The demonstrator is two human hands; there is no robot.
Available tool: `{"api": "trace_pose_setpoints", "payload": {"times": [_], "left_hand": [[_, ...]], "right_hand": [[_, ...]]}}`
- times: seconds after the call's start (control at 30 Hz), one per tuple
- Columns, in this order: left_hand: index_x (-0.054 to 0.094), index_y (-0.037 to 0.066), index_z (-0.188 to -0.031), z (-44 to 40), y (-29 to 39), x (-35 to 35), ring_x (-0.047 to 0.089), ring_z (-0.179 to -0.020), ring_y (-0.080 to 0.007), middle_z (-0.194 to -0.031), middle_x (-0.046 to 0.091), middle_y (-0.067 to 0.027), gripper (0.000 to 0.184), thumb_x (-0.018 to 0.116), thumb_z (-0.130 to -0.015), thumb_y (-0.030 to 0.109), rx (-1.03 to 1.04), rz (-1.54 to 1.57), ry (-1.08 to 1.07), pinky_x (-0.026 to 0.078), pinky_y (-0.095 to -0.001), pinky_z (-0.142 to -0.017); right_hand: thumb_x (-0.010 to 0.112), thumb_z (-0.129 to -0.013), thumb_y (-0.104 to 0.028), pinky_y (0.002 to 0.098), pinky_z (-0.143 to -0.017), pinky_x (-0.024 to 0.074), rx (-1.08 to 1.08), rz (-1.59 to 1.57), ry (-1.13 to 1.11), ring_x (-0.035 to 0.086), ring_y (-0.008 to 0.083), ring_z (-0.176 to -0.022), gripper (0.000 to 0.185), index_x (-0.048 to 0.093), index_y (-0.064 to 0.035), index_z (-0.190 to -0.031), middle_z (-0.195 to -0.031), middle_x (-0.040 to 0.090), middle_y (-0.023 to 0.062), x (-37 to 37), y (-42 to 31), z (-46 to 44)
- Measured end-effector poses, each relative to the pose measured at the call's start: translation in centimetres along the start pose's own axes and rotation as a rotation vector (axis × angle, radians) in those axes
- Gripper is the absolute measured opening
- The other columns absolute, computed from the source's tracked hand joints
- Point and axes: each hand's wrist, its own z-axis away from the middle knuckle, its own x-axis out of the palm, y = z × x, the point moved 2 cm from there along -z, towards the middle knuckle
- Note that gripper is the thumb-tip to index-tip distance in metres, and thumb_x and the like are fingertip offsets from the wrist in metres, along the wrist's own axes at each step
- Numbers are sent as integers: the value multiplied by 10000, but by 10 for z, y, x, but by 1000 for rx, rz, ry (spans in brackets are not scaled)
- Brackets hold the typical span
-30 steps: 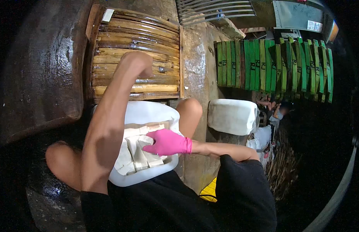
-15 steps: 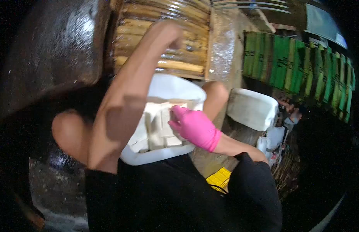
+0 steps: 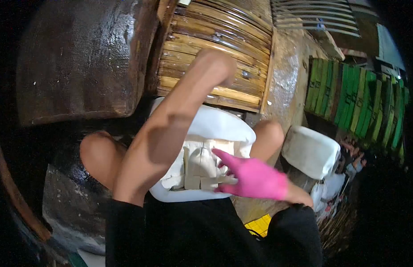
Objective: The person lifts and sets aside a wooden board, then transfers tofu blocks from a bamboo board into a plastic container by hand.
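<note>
My right hand, in a pink glove, is over the right side of a white plastic tub between my knees. Its fingers are spread, with the fingertips at or just above pale rectangular blocks that look like tofu, packed close together in the tub. No block shows in its grasp. My bare left arm reaches across the tub's left side, and my left hand is bent at the wrist above the bamboo slats. Its fingers are hidden from this angle, so I cannot see what they hold.
A dark wet surface lies at upper left. To the right stands a white plastic container, with a row of green slats beyond it. A yellow grid-patterned item is on the floor beside my right sleeve.
My right hand has gone from closed fingers at the blocks to spread fingers over them. The camera view has shifted, moving the scene right and down.
</note>
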Motion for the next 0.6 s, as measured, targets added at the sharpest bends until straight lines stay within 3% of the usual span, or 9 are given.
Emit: {"api": "trace_pose_setpoints", "payload": {"times": [0.07,0.13,0.17,0.23,0.27,0.33,0.4,0.47,0.6], "left_hand": [[715,35,-962,2,1,1,668,-923,-322,-989,690,-172,266,576,-768,153,-40,-36,-56,523,-434,-798],[718,40,-961,4,3,-6,668,-931,-322,-997,688,-176,255,589,-770,150,-71,-36,-54,525,-426,-809],[721,42,-957,4,5,-9,669,-932,-322,-998,687,-180,247,598,-769,146,-86,-20,-43,526,-422,-814],[722,32,-947,14,6,-8,675,-926,-312,-1000,689,-179,237,589,-776,128,-34,-29,67,528,-421,-811],[723,27,-942,18,8,-7,678,-923,-307,-1001,690,-178,232,585,-780,119,-9,-35,122,529,-420,-810],[722,10,-925,18,6,-8,682,-918,-299,-985,694,-178,221,585,-791,121,-54,-38,109,531,-427,-796],[711,1,-865,4,1,-1,684,-893,-289,-937,695,-177,186,591,-785,118,-138,-87,84,533,-419,-775],[690,0,-762,-33,-4,41,683,-848,-279,-858,692,-175,140,601,-760,109,-241,-183,37,533,-397,-745],[687,36,-711,-2,-15,29,681,-815,-266,-802,688,-157,107,597,-738,86,-97,105,389,527,-395,-708]], "right_hand": [[703,-854,-270,332,-706,558,-172,-78,-243,694,203,-805,549,506,-45,-1315,-910,706,105,-77,-3,-2],[696,-861,-277,281,-650,536,89,-651,-62,677,135,-758,458,583,-25,-1226,-853,705,78,-137,26,-36],[694,-863,-275,238,-590,479,141,-463,206,626,95,-715,445,584,-17,-1209,-871,686,54,-172,25,-68],[706,-851,-339,215,-600,419,-194,44,483,524,72,-727,480,579,-20,-1186,-1026,625,31,-211,97,-174],[743,-797,-423,267,-744,485,-142,79,498,588,141,-884,624,541,-47,-1252,-1144,604,87,-226,121,-231],[797,-657,-551,395,-1010,431,-232,189,555,536,299,-1190,851,518,-67,-1299,-1223,576,200,-247,147,-346],[806,-672,-503,399,-1059,392,-184,429,623,465,343,-1254,854,464,-101,-1343,-1319,499,213,-262,139,-430],[812,-612,-533,425,-968,465,-148,507,730,544,318,-1169,818,562,-102,-1260,-1198,583,220,-271,133,-490],[828,-563,-439,453,-957,474,-273,445,692,524,408,-1133,885,488,-143,-1324,-1353,426,242,-254,126,-553]]}}
